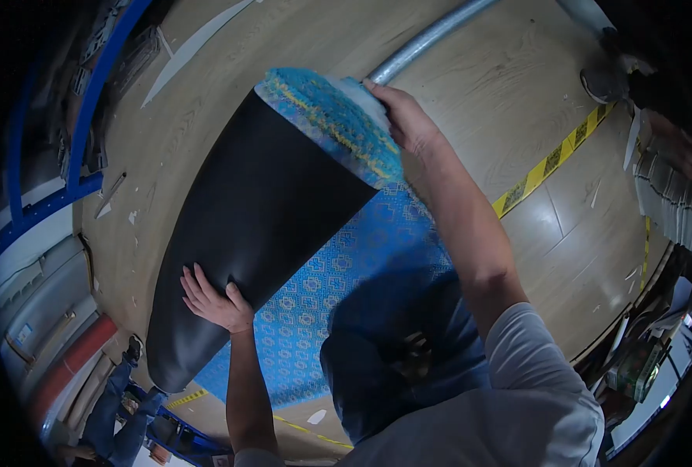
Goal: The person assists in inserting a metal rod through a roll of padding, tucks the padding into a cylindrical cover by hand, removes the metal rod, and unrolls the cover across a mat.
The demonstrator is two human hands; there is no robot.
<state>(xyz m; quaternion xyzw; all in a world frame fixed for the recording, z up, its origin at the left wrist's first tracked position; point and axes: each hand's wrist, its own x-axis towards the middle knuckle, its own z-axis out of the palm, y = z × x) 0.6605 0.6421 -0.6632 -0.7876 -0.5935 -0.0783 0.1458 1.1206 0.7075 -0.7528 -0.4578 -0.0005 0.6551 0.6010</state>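
Observation:
A blue patterned sheet (299,335) lies on the floor in front of my knees. Over it bulges a long black, smooth length of material (260,179), curved like a loose roll or fold; it seems to be the sheet's backing, but I cannot be sure. At its far end is a shaggy blue and yellow end (330,117). My left hand (220,303) rests flat on the black surface, fingers spread. My right hand (408,121) is closed round the right side of the shaggy end, beside a metal tube (424,43); its fingertips are partly hidden.
Yellow and black tape (556,159) crosses the wooden floor (486,101). A blue rack (85,93) stands at left, above several rolls (73,358). Another person's legs (116,412) show at lower left, and a shoe (601,84) at upper right. Paper scraps lie about.

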